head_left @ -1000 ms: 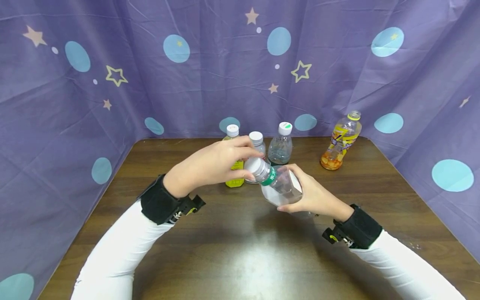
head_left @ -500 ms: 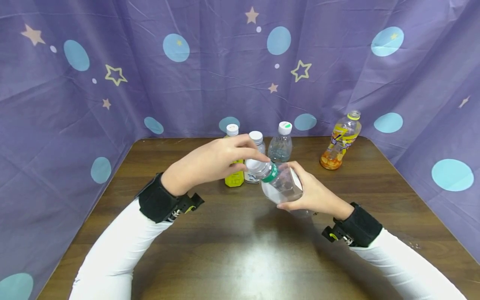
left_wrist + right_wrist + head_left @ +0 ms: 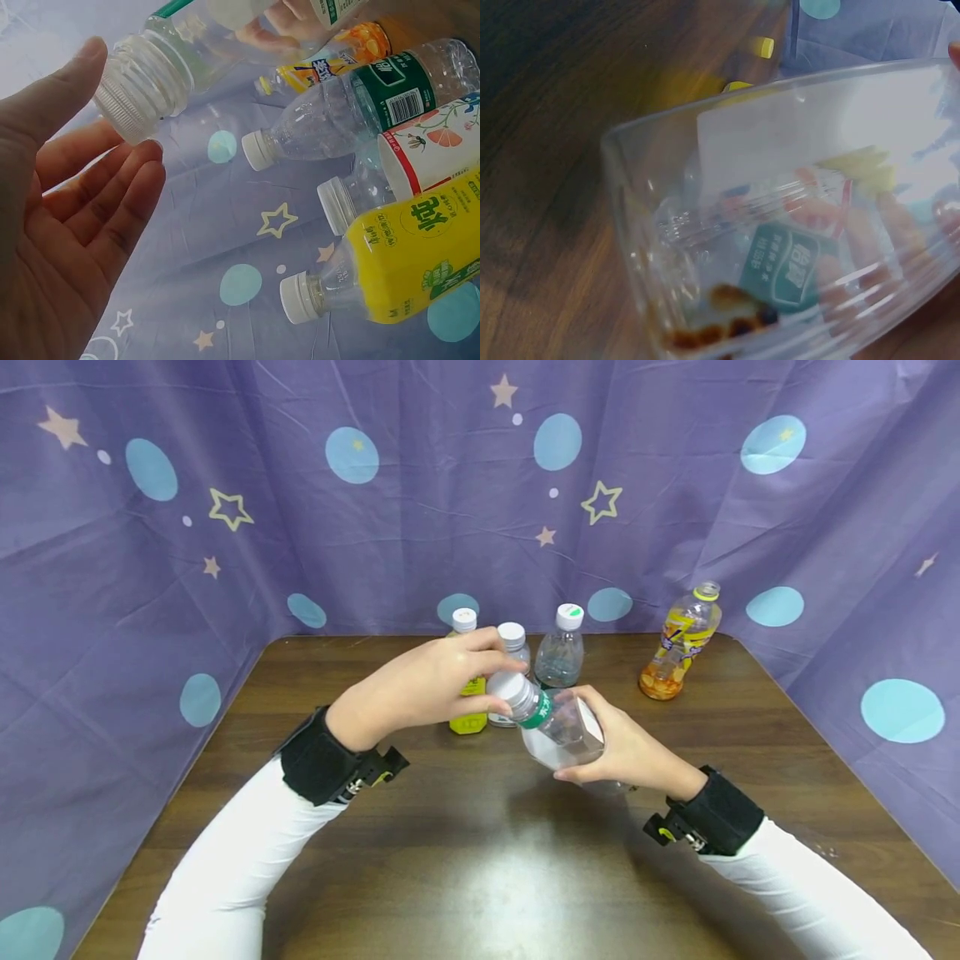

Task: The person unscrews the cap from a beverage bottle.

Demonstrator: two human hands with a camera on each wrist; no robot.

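Up above the middle of the table [image 3: 420,877], the right hand [image 3: 626,750] wraps its fingers around the body of a clear square bottle [image 3: 564,733] with a green neck band. The bottle is tipped, with its top pointing toward the left hand [image 3: 423,685]. It does not touch the table. Through its clear wall, the right wrist view shows the brown wood and some blurry colors.

The left hand is at the bottle's white cap [image 3: 508,687]. In the left wrist view its thumb tip lies beside the ridged cap [image 3: 142,82] and its fingertips come up under it. The fingers are almost straight, with the palm wide to the camera, so the hand is loose and does not squeeze the cap.

Behind the hands, near the far edge of the table, three bottles stand close together. One is a yellow drink bottle [image 3: 467,693], partly hidden by the left hand. Next to it is a small clear bottle [image 3: 514,643] with a white cap, and then a water bottle [image 3: 561,653] with a green dot on its cap. Well apart from them, near the far right corner, stands an orange juice bottle [image 3: 681,643], leaning a little. A purple cloth [image 3: 225,568] with stars and blue dots hangs around the table.
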